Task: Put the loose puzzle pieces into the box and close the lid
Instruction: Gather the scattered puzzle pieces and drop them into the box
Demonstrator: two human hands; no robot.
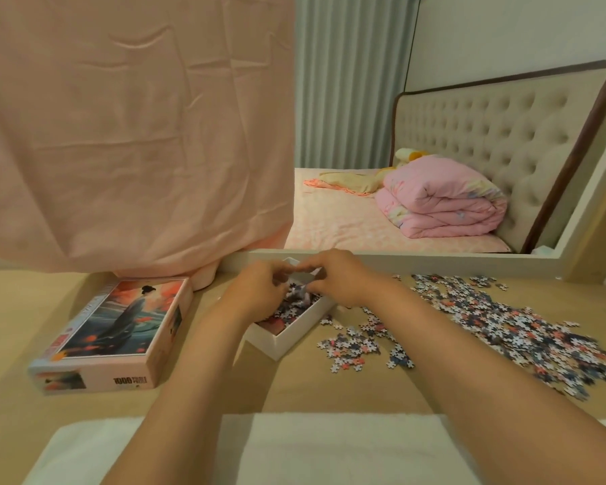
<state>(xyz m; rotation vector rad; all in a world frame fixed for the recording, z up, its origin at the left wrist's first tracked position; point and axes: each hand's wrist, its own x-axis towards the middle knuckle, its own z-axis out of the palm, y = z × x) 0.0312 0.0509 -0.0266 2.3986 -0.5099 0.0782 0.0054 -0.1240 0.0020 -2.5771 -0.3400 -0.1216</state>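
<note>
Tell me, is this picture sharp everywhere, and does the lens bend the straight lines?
Head view: light soft and even, no glare; the left hand and right hand over the white box are slightly motion-blurred; the loose pieces look fairly sharp; the white ledge and headboard lean, a wide-angle distortion.

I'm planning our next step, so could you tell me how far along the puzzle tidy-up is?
Early on. Done: some pieces lie in the white box. In hand: left hand and right hand meet over the box, apparently adding more. Left: the big pile of loose pieces to its right, and the lid, lying off to its left.
</note>
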